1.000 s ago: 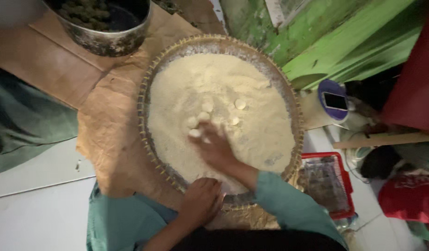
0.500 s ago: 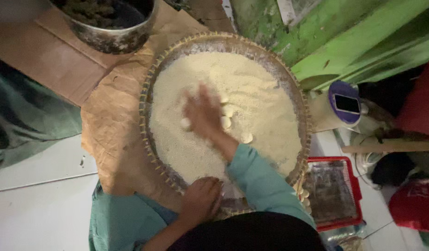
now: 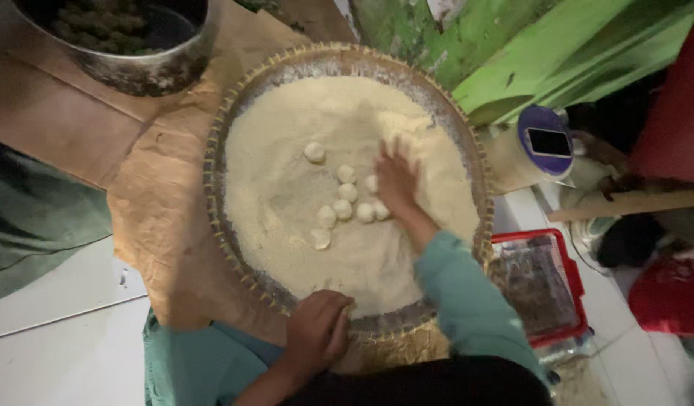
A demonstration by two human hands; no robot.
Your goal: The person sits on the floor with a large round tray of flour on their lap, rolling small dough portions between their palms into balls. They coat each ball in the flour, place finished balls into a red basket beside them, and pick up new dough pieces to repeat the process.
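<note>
Compared with half a second back, the right hand has slid over to the right side of the woven tray, so the small pale dough balls it was covering now sit out in the open as a loose cluster near the middle of the pale flour. That hand lies flat with fingers spread, holding nothing, touching the balls on their right. The left hand hasn't budged, curled over the tray's near rim and gripping it.

Far left there's a metal pot with dark stuff inside. Brown paper runs under the tray, over white floor tiles. To the right: a red tray just beside the basket, a phone on a purple round container, and green painted boards at the far side.
</note>
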